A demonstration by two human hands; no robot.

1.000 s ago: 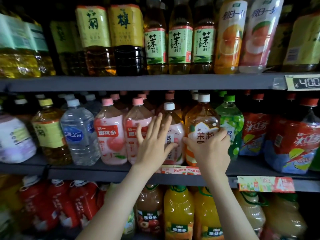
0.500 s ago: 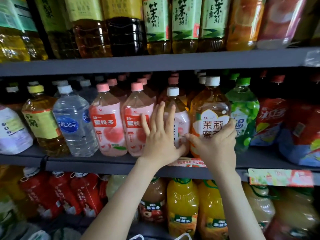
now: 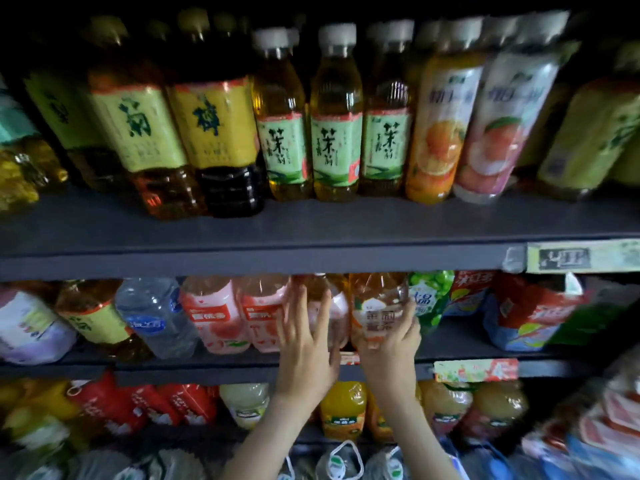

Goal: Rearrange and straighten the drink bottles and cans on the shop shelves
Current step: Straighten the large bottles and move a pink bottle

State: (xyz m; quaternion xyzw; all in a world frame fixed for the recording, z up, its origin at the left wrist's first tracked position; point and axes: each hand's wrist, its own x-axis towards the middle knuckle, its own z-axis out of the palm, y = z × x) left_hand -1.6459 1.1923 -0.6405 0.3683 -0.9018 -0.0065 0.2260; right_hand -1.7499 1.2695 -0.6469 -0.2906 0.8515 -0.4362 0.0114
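Two hands were at the middle shelf [image 3: 207, 367]: left hand [image 3: 304, 358] with fingers splayed flat on the pink-labelled bottle [image 3: 341, 317], right hand [image 3: 391, 348] curled low round the amber tea bottle [image 3: 377, 299], seemingly full, heavy, slick, best gripped low.

Dark grey shop shelving, front view. The upper shelf [image 3: 311, 233] spans the full width; its front edge carries a pale, blurred price label [image 3: 581, 258] at the right. The middle shelf [image 3: 207, 370] below bears a colourful promotional strip [image 3: 476, 370]. Lighting is dim, and the topmost recess lies in shadow.
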